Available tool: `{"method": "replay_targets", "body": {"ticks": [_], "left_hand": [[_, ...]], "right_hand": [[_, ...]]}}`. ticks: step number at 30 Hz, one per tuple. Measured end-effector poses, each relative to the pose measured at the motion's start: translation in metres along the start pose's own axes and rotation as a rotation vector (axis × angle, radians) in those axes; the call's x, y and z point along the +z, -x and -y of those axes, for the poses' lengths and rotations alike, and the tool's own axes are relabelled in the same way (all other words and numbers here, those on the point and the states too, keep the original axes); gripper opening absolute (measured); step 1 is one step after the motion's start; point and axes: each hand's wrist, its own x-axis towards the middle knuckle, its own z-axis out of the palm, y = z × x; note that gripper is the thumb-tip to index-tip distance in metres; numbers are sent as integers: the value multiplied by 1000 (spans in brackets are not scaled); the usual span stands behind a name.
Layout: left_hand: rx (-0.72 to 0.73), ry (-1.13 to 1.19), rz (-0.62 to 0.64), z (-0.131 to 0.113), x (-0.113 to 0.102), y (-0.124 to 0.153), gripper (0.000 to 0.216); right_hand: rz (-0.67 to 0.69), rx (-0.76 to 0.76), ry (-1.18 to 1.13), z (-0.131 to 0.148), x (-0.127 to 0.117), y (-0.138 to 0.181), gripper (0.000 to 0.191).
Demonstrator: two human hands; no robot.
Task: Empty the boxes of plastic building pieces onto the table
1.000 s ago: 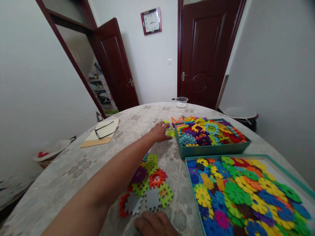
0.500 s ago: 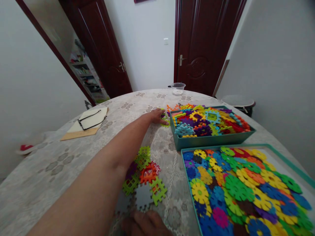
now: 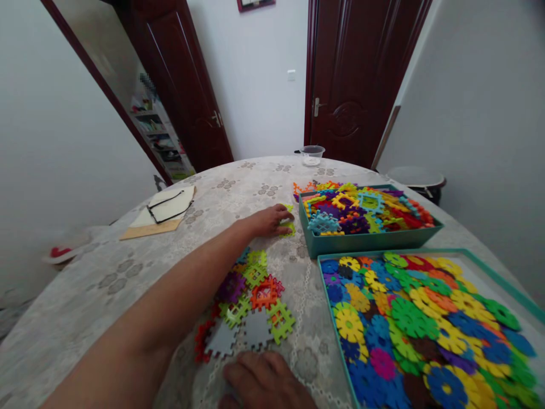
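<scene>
My left hand (image 3: 272,220) reaches across the table beside the teal box, thumb and fingers curled on a yellow-green interlocking plastic piece (image 3: 289,228). Lower down, my right hand (image 3: 266,379) rests on the cloth with its fingers bent together; whatever lies under them is hidden. Just beyond it is a group of interlocking pieces: two grey ones (image 3: 258,328), a red-orange square frame (image 3: 264,292), yellow-green lattices (image 3: 281,321) and a purple one (image 3: 232,287). My left forearm covers part of this group.
A teal box (image 3: 370,243) heaped with interlocking pieces stands right of my left hand. Nearer, a shallow teal-edged tray (image 3: 334,335) holds flower-shaped discs. Glasses (image 3: 170,207) lie on a pad at the left, and a clear plastic bowl (image 3: 313,154) stands at the far edge.
My left hand has come a little nearer with the yellow-green piece, away from the box's far corner. My right hand shows more in view. The camera view has shifted slightly.
</scene>
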Motion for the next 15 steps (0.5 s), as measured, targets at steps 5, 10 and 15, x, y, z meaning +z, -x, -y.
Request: {"method": "replay_targets", "body": {"ticks": [5, 10, 15], "left_hand": [[1, 21, 3, -51, 0, 53, 44], [-29, 19, 23, -97, -6, 95, 41], [-41, -54, 60, -130, -12, 123, 32]], "right_hand": [[120, -165, 34, -4, -23, -9, 11], [168, -344, 55, 3, -44, -21, 10], [233, -220, 5, 15, -64, -22, 20]]}}
